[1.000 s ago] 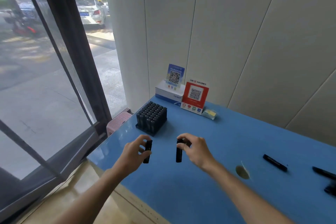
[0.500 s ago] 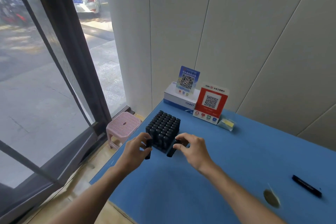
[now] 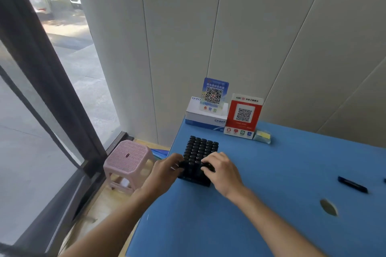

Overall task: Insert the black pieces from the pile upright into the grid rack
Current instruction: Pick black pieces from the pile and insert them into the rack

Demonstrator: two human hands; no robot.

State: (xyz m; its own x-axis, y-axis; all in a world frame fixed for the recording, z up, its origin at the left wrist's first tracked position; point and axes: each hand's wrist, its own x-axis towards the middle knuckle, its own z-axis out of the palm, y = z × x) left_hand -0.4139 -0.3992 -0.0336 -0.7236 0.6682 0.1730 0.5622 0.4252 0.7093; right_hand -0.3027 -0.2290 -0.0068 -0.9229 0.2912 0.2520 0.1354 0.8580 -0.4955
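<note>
Head view, the only one. Grid rack (image 3: 198, 160) sits near the left end of the blue bench (image 3: 271, 204), almost every slot filled with black pieces standing upright, rounded tops showing in tidy rows. Both hands are at its near edge. Left hand (image 3: 165, 173) is curled at the near-left corner, fingertips on a black piece (image 3: 181, 165); right hand (image 3: 221, 170) is curled at the near-right corner, fingers pinching another black piece (image 3: 208, 166). Fingers hide the slot mouths, so whether either piece is seated yet cannot be told; probably both are partly in.

To do this step well: hold each piece vertical over its slot, let the lower end find the opening, then press straight down with a fingertip until the top is level with its neighbours. Avoid nudging the rack sideways, since it looks light and unsecured.

The pieces are slim, dark, stick-like bars. One loose black piece (image 3: 353, 184) lies flat well to the right on the bench, another barely showing at the frame edge.
</note>
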